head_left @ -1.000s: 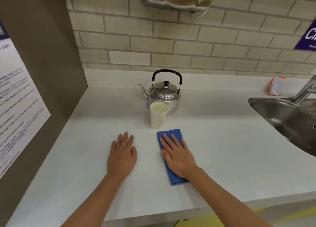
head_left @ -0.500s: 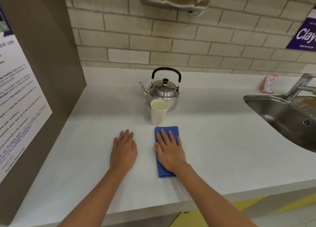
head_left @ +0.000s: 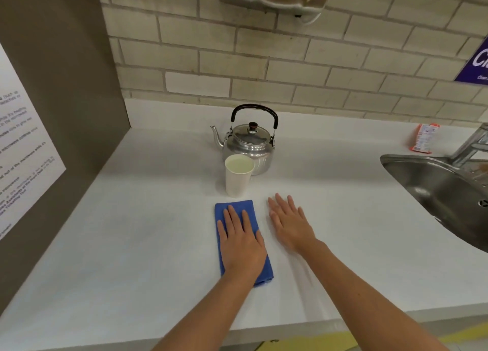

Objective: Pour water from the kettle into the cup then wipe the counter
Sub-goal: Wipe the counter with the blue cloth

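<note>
One blue cloth (head_left: 239, 210), folded into a long rectangle, lies flat on the white counter (head_left: 132, 232) just in front of a white paper cup (head_left: 237, 180); its long axis runs from the cup back toward the person, leaning slightly right at the near end. The left hand (head_left: 241, 242) lies palm down on the cloth, fingers (head_left: 232, 218) straight and spread, pressing without gripping anything. The right hand (head_left: 289, 224) lies just beside the cloth on the bare counter, also flat with fingers extended and holding nothing. The cup stands upright and holds pale liquid close to its rim. Directly behind it, touching or nearly so, sits a shiny metal kettle (head_left: 250, 146) with its black handle upright, lid on, and spout pointing left. The counter meets a wall of pale brick at the back and a brown panel bearing a printed notice (head_left: 23, 152) on the left. A steel sink (head_left: 435, 184) is set in at the right, with an orange packet (head_left: 423, 138) leaning behind it.
</note>
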Available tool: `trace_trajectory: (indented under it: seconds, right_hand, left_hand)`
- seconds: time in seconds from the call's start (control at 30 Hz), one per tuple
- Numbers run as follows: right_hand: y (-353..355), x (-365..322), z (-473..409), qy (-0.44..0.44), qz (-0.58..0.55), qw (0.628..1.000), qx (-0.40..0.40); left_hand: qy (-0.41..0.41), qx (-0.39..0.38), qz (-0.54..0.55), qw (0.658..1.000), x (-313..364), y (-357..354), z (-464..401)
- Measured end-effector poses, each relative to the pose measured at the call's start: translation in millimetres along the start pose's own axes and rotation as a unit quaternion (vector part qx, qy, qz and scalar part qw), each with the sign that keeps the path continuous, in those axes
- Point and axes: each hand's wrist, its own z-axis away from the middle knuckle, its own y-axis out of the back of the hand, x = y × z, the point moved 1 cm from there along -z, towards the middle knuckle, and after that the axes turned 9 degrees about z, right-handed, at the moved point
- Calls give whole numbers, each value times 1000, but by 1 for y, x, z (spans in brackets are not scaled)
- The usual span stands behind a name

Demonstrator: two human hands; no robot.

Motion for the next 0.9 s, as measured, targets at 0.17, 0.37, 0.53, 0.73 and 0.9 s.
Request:
trace_trajectory:
  seconds: [0.17, 0.37, 0.53, 0.73, 0.9]
  right_hand:
    - [-7, 0, -18, 21, 22, 999, 18]
    - [-9, 4, -24, 28, 18, 999, 26]
    - [-11, 4, -26, 30, 26, 999, 27]
    - [-8, 4, -26, 35, 26, 999, 21]
    - [-3, 2, -24, 34, 13, 999, 11]
  left_hand:
    - [-13, 13, -27, 999, -38, 6, 2]
    - [38, 34, -27, 998, -89, 33, -38]
    - [24, 21, -25, 999, -69, 33, -69]
    - [-16, 15, -25, 999, -96, 25, -38]
    - [55, 23, -25, 998, -117, 48, -79]
